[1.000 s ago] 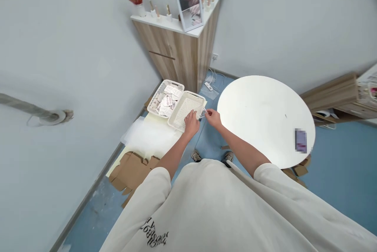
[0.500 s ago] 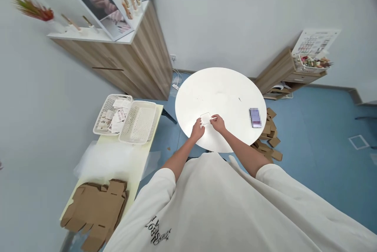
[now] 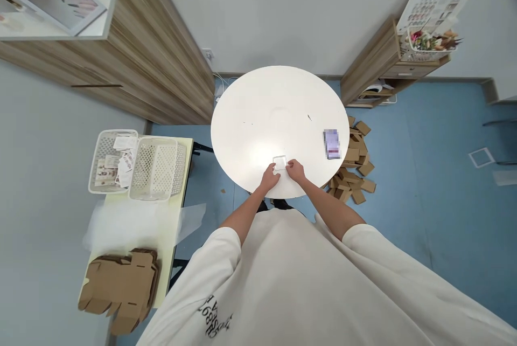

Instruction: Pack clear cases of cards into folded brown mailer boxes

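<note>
Head view: at the near side of the table [image 3: 262, 98], our right hand [image 3: 296, 170] pinches a clear square [image 3: 280, 163] by its right edge; whether our left hand [image 3: 270, 178] grips its left, we cannot tell. It looks light, slippery, best held by opposite edges.

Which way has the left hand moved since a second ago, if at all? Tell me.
Yes: the left hand has gone rightward, from the right-hand basket to the near side of the round table.
</note>
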The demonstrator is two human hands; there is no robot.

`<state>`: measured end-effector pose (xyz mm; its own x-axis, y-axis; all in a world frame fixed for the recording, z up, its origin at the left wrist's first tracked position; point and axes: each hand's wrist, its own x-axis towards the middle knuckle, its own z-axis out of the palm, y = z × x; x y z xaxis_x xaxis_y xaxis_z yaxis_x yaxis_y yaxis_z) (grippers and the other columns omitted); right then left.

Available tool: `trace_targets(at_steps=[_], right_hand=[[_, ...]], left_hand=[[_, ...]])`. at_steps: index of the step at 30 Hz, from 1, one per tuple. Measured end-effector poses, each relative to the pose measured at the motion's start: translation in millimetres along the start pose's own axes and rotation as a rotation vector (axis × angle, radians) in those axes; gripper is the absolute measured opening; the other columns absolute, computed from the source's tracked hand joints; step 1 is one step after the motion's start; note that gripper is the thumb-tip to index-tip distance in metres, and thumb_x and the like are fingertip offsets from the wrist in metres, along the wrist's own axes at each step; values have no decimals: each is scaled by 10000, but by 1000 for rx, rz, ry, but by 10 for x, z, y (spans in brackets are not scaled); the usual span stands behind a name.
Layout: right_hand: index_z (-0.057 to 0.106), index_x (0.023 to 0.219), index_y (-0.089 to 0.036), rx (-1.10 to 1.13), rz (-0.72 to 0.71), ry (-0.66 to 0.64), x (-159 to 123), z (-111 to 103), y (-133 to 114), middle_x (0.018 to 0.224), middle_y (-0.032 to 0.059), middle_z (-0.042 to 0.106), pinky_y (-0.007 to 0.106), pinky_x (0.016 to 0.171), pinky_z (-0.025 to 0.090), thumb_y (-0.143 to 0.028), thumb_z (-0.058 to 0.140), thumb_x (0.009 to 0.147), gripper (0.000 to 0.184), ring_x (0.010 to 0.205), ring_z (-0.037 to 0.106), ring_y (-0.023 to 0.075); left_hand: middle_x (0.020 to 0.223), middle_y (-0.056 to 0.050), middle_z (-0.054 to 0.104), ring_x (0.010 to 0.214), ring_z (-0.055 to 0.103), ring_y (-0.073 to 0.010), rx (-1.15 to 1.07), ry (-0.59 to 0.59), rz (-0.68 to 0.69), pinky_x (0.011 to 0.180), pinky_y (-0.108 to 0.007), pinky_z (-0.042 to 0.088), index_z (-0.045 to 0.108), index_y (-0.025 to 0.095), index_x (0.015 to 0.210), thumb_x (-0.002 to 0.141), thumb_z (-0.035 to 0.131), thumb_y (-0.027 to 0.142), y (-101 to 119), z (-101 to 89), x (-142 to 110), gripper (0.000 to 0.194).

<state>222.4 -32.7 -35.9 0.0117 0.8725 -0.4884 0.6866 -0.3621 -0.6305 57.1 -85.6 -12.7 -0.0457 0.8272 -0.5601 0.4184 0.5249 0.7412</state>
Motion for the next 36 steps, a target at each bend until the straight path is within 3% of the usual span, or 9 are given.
trace_targets(at_steps=[4, 6, 9, 13, 20, 28, 36], right_hand=[[624, 1120, -208, -109, -137, -18, 58, -64, -11, 1269, 114, 610, 386, 911, 524, -193, 523, 850, 289, 1035, 634, 242], [636, 1140, -215, -165, -268, -68, 105, -87, -61, 1348, 104, 582, 420, 979, 496, -148, 518, 839, 330, 1158, 587, 271], [660, 1150, -232, -249, -373, -140, 172, -91, -131, 1410, 67, 574, 487, 1071, 429, -89, 509, 821, 389, 1299, 496, 304], [668, 1193, -238, -288, -339, -184, 187, -95, -137, 1386, 67, 604, 508, 1074, 420, -75, 496, 841, 424, 1282, 511, 310], [640, 1274, -191, -142, -208, -209, 37, -102, -60, 1372, 112, 587, 396, 1078, 450, -115, 489, 899, 412, 1244, 564, 248], [612, 1312, -187, -70, -164, -172, -102, -7, -115, 1352, 112, 583, 369, 1055, 467, -143, 504, 910, 419, 1195, 590, 227], [617, 1259, -208, -37, -183, -55, -68, -111, -391, 1238, 97, 612, 328, 941, 497, -237, 509, 959, 319, 1063, 622, 199]], left_hand=[[1300, -123, 652, 1163, 644, -243, 51, 55, -101, 964, -368, 509, 543, 203, 1244, 895, 544, 186, -1, 24, -43, 349], [1186, -89, 697, 1089, 667, -234, 39, 21, -139, 923, -364, 518, 565, 223, 1148, 902, 545, 205, -4, 42, -50, 247], [1189, -78, 698, 1089, 665, -235, -11, -55, -145, 918, -361, 515, 571, 229, 1065, 876, 582, 224, 2, 64, -28, 189], [1311, -109, 650, 1180, 634, -254, -69, -86, -139, 947, -369, 502, 563, 218, 1105, 829, 613, 209, 34, 44, 42, 281], [1425, -116, 568, 1323, 537, -269, -50, 6, -85, 1041, -381, 456, 537, 218, 1250, 791, 606, 132, 46, -56, 166, 472], [1377, -121, 558, 1292, 537, -264, -108, 21, -25, 1031, -381, 458, 521, 216, 1252, 781, 604, 81, -29, -87, 163, 497], [1302, -125, 556, 1204, 564, -224, -130, 200, 115, 1026, -367, 465, 527, 204, 1256, 885, 608, 156, 140, -226, 273, 382]])
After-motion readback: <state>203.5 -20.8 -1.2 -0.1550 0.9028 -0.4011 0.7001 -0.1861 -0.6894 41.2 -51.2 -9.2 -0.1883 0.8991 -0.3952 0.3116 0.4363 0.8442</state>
